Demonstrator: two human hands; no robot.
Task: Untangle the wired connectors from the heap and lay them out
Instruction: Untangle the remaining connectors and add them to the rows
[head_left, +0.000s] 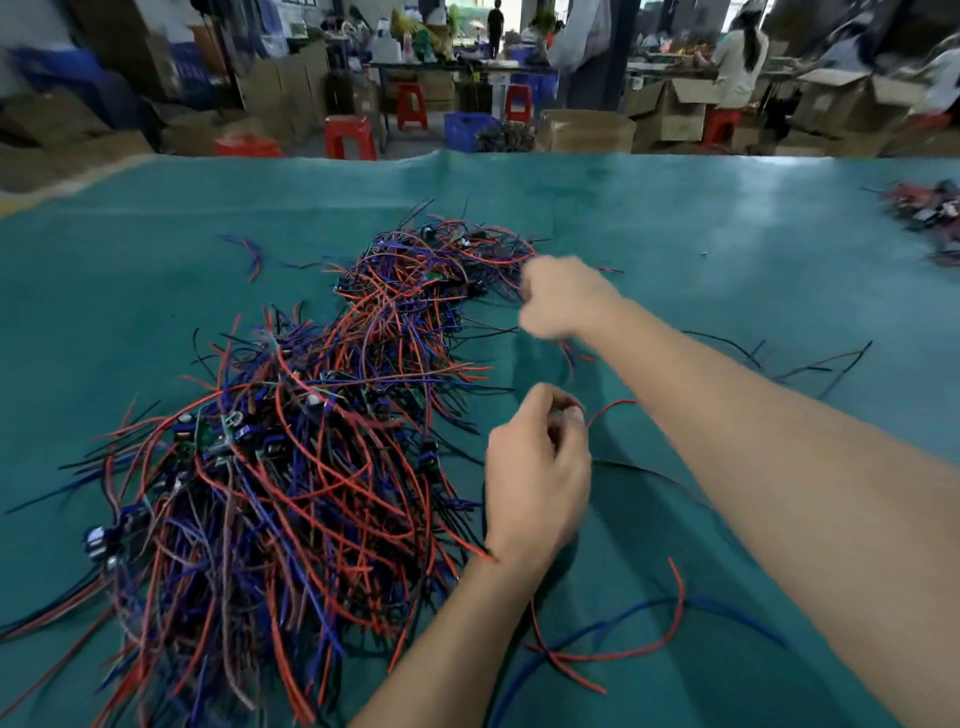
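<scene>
Both hands blurred: left hand fingers pinch red wire; right hand grip in heap unclear.

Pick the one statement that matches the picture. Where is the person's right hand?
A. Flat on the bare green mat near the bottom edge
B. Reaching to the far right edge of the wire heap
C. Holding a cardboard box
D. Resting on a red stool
B: the right hand is stretched out to the far right edge of the wire heap, fingers curled among its strands, while the left hand stays nearer, pinching a red wire.
</scene>
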